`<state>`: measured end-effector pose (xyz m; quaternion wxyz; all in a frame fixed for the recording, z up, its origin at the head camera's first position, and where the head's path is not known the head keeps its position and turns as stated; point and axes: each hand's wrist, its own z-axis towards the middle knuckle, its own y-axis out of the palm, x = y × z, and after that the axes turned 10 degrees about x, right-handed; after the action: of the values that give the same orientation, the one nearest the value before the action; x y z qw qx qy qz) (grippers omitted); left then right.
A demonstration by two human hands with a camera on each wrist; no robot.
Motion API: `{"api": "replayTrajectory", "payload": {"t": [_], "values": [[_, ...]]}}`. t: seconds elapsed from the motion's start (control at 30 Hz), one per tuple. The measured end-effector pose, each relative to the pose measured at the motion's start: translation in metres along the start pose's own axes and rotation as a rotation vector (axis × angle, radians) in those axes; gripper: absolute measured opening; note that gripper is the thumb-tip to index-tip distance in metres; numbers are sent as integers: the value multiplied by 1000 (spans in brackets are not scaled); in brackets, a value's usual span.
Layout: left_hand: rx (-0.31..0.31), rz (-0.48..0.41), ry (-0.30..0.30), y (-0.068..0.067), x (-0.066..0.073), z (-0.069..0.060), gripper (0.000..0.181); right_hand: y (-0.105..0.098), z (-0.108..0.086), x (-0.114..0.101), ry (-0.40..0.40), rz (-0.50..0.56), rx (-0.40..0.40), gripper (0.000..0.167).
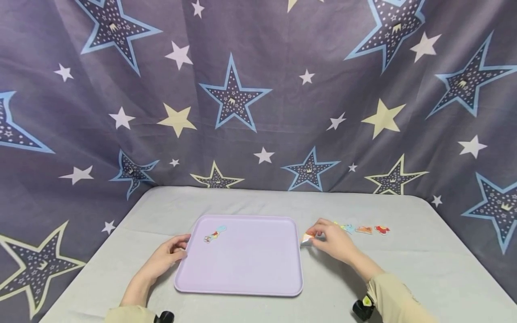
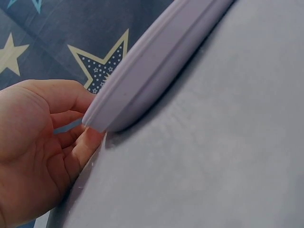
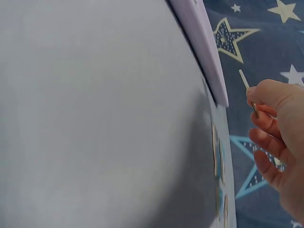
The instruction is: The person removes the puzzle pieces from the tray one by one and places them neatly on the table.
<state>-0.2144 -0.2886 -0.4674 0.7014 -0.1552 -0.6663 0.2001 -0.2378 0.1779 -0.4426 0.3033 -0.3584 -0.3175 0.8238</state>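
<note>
A pale purple tray [image 1: 242,255] lies flat on the table. My left hand [image 1: 167,253] holds its left rim, with curved fingers and the thumb against the edge [image 2: 128,90]. On the tray's upper left sits a small colourful cutout piece [image 1: 215,234]. Just beyond the right rim, my right hand [image 1: 333,240] pinches a thin flat cutout piece [image 1: 308,237] with orange and white on it. The right wrist view shows that piece [image 3: 244,80] edge-on between thumb and fingers, raised off the table.
To the right of the tray, several flat cutouts lie in a row: a blue one [image 1: 348,228], an orange one [image 1: 364,230] and a red one [image 1: 382,230], with another partly behind my right hand. A star-patterned curtain [image 1: 258,89] hangs behind the grey-covered table [image 1: 424,269].
</note>
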Motion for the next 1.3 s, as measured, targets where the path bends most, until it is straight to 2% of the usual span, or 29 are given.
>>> {"api": "replayTrajectory", "payload": {"t": [0.47, 0.87, 1.3], "values": [[-6, 0, 17, 1, -3, 1, 54, -22, -28, 30, 29, -89, 42, 15], [-2, 1, 0, 2, -2, -1, 53, -38, -47, 51, 86, -146, 53, 12], [-5, -4, 34, 0, -4, -1, 53, -52, -53, 66, 150, -191, 24, 14]]}}
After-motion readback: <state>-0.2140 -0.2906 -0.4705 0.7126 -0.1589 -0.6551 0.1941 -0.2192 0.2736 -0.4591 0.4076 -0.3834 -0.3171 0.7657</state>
